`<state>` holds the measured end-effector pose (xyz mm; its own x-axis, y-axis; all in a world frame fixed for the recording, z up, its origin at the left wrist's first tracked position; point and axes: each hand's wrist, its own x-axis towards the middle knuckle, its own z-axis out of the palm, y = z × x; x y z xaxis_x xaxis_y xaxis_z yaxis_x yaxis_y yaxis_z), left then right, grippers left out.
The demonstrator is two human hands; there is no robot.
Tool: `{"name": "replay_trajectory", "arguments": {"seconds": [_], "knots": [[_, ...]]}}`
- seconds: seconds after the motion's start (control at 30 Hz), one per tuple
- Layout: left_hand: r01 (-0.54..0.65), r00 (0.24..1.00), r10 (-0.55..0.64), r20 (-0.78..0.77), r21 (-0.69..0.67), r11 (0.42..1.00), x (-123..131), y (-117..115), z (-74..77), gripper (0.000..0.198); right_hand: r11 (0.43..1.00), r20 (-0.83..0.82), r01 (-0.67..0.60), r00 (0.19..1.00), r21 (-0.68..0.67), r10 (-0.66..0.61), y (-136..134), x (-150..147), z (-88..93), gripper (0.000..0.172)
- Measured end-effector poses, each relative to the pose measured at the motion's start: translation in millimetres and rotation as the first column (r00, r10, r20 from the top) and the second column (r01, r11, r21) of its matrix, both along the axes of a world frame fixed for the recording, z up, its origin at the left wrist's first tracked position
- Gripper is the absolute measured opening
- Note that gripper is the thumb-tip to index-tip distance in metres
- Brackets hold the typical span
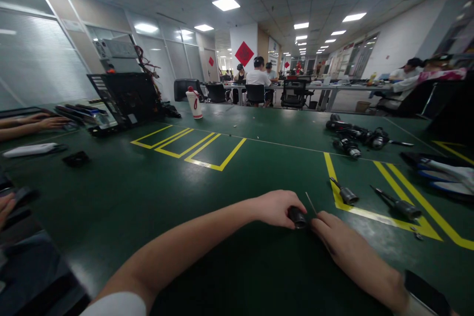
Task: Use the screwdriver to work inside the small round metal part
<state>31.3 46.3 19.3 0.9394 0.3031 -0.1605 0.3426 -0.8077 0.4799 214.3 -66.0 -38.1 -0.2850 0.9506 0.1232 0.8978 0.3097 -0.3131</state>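
My left hand (pixel 279 208) is closed around a short dark metal cylinder (pixel 297 217), its open end facing me, just over the green table. Close beside it, my right hand (pixel 342 239) has its fingers closed on a thin metal rod (pixel 310 202) that points up and left; the rest of the rod is hidden in the hand. To the right lie two dark metal shafts with cup-shaped ends, a nearer shaft (pixel 405 208) and a farther shaft (pixel 348 195). A few small metal bits (pixel 417 233) lie by the nearer one.
Black and silver mechanical parts (pixel 355 138) are heaped at back right. Blue-edged items (pixel 444 175) lie at the right edge. Yellow tape (pixel 222 165) marks the green table (pixel 148 217). A white cup (pixel 194 103) and a black open case (pixel 126 98) stand behind. Another person's hands (pixel 48 122) are at left.
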Motion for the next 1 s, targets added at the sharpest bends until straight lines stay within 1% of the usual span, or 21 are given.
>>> {"name": "replay_trajectory", "arguments": {"seconds": [0.07, 0.13, 0.23, 0.37, 0.43, 0.53, 0.63, 0.7, 0.77, 0.83, 0.9, 0.93, 1.0], "knots": [[0.043, 0.999, -0.043, -0.017, 0.009, 0.999, 15.8, -11.2, 0.1, 0.043, 0.999, -0.034, 0.036, 0.999, -0.004, -0.036, -11.5, 19.2, -5.1, 0.027], [0.095, 0.995, -0.095, 0.002, 0.006, 0.995, 32.8, -22.5, -0.5, 0.045, 0.997, -0.039, 0.083, 0.996, -0.007, -0.083, -20.9, 39.6, -12.1, 0.027], [0.110, 0.993, -0.111, 0.032, 0.017, 0.994, 57.7, -37.9, -3.3, 0.043, 0.988, 0.021, 0.150, 0.989, -0.024, -0.150, -32.6, 71.3, -24.1, 0.026], [0.191, 0.974, -0.193, 0.122, 0.029, 0.981, 85.8, -50.9, -10.3, 0.039, 0.973, 0.076, 0.228, 0.970, 0.045, -0.231, -43.8, 109.5, -36.7, 0.024], [0.220, 0.964, -0.223, 0.142, 0.036, 0.975, 98.0, -53.8, -15.0, 0.039, 0.962, 0.080, 0.268, 0.959, 0.055, -0.272, -45.9, 122.2, -38.9, 0.021], [0.199, 0.966, -0.207, 0.156, 0.064, 0.978, 113.2, -55.0, -21.0, 0.040, 0.948, 0.063, 0.305, 0.948, 0.093, -0.312, -44.9, 130.6, -36.9, 0.016], [0.225, 0.960, -0.230, 0.159, 0.053, 0.973, 122.3, -51.2, -21.2, 0.043, 0.944, 0.040, 0.308, 0.948, 0.119, -0.315, -42.7, 132.3, -34.4, 0.021], [0.270, 0.949, -0.272, 0.157, 0.035, 0.962, 124.7, -44.2, -16.8, 0.045, 0.941, 0.025, 0.311, 0.948, 0.133, -0.317, -42.0, 134.4, -36.5, 0.026], [0.275, 0.945, -0.279, 0.170, 0.047, 0.960, 125.8, -33.4, -10.8, 0.047, 0.937, 0.017, 0.325, 0.944, 0.133, -0.330, -42.0, 138.7, -42.2, 0.031], [0.157, 0.962, -0.182, 0.203, 0.131, 0.979, 127.4, -20.2, -6.8, 0.043, 0.934, 0.015, 0.333, 0.941, 0.131, -0.338, -42.6, 143.9, -49.5, 0.035], [0.082, 0.978, -0.121, 0.171, 0.220, 0.972, 130.5, -7.2, -7.4, 0.048, 0.931, 0.011, 0.331, 0.942, 0.154, -0.336, -43.9, 147.9, -56.2, 0.037], [0.072, 0.985, -0.108, 0.135, 0.248, 0.966, 132.6, -1.6, -9.6, 0.052, 0.931, 0.008, 0.324, 0.944, 0.167, -0.330, -44.7, 149.1, -58.6, 0.037], [0.106, 0.991, -0.123, 0.044, 0.278, 0.955, 137.3, 6.7, -16.0, 0.058, 0.929, -0.002, 0.319, 0.946, 0.189, -0.324, -46.7, 149.6, -61.1, 0.034]]}}
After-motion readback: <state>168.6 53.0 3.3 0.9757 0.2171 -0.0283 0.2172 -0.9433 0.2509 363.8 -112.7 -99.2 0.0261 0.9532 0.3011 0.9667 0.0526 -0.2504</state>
